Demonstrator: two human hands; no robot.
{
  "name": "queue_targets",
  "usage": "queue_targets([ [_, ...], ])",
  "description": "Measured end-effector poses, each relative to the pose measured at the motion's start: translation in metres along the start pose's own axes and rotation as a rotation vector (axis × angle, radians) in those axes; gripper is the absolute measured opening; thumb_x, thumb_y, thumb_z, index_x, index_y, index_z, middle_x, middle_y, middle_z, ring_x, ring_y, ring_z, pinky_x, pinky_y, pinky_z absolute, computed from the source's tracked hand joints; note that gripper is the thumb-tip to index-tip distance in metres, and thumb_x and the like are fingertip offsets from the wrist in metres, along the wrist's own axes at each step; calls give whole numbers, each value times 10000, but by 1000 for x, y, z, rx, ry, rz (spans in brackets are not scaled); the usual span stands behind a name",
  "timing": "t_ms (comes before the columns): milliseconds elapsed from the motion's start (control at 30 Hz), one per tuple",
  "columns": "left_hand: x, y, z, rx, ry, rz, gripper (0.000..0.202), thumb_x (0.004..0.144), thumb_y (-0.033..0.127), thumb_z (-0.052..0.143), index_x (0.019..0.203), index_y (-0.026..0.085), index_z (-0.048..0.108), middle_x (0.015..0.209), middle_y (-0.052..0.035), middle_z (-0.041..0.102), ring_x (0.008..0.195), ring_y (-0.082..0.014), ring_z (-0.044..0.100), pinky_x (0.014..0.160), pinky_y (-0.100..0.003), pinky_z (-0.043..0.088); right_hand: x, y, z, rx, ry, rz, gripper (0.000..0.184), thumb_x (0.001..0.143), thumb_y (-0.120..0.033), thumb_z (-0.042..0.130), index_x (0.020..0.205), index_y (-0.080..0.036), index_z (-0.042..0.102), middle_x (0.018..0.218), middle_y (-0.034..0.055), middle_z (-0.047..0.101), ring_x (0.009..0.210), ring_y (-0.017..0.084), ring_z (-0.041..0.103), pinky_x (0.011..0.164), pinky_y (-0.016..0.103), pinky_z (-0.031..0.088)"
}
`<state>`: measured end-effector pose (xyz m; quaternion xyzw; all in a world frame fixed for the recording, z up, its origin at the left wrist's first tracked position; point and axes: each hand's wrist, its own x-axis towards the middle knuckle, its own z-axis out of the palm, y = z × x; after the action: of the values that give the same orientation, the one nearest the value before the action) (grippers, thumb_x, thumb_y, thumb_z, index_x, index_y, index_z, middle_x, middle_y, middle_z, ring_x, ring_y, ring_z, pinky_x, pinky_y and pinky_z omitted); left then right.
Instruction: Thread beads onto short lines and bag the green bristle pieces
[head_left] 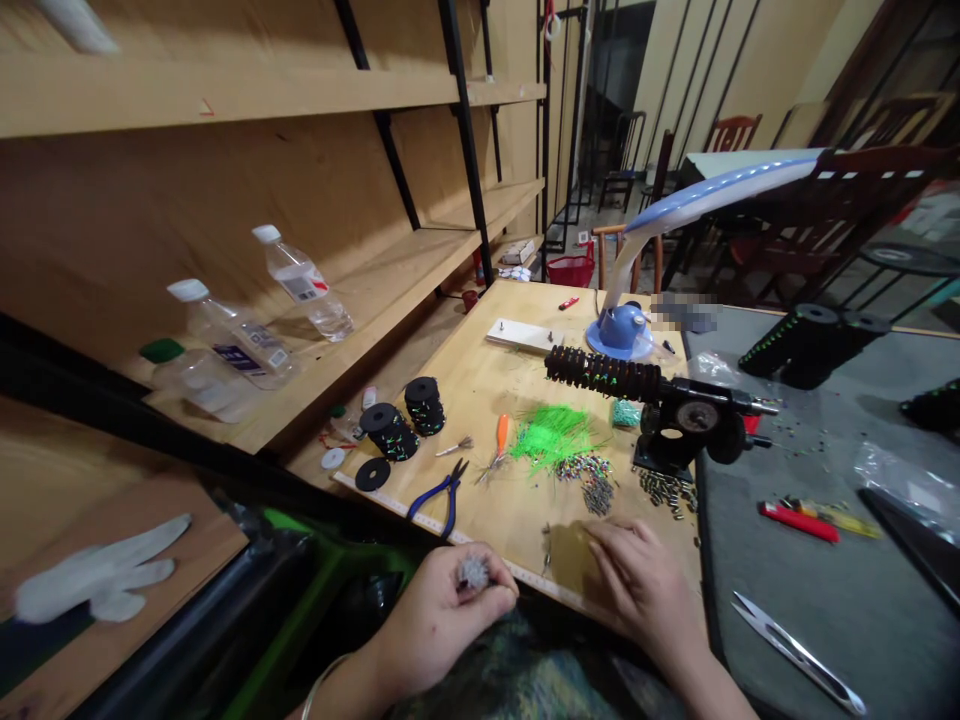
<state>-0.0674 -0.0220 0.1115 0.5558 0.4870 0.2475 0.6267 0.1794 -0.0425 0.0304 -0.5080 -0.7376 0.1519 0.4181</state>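
Observation:
At the table's front edge, my left hand [457, 605] has its fingers curled round a small grey bristly bundle [473, 572]; its lower part is hidden in the palm. My right hand [649, 580] hovers low over the wooden table [450, 390], fingers loosely stretched and a little apart, with nothing visible in them. Between the hands lies a thin grey metal piece [547, 548], too small to name. Beyond the right hand are a pile of small grey parts [598, 494], mixed coloured beads [581, 467] and bright green fibres [553, 436]. Blue-handled pliers [441, 497] lie beyond my left hand.
A black clamp device [686, 420] carries a ridged roll [600, 372]. Behind stands a blue lamp [621, 332]. Orange-handled scissors [501, 440] and black spools [390, 430] lie leftward. Silver tweezers [799, 652] and a red knife [799, 521] rest on the grey mat [750, 560].

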Motion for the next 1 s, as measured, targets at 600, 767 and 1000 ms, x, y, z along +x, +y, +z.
queue_targets([
  [600,62,-29,9,354,123,166,136,824,290,600,870,164,620,675,17,560,620,-142,509,596,-234,381,-24,-29,35,949,28,864,540,741,-699,676,706,-184,517,453,-84,426,423,57,317,449,192,236],
  [767,88,-53,4,943,187,189,128,840,99,518,812,183,610,832,-55,650,821,-218,608,734,-300,427,-38,-24,42,1246,329,1082,445,640,-532,847,772,-181,608,744,24,679,582,103,547,424,148,267],
  [1000,64,-41,33,750,261,418,197,879,147,495,973,199,661,1004,-105,666,1001,-267,584,906,-402,452,-41,-23,40,1284,380,1131,435,543,-507,897,738,-179,688,1033,90,692,779,179,610,454,182,389],
])
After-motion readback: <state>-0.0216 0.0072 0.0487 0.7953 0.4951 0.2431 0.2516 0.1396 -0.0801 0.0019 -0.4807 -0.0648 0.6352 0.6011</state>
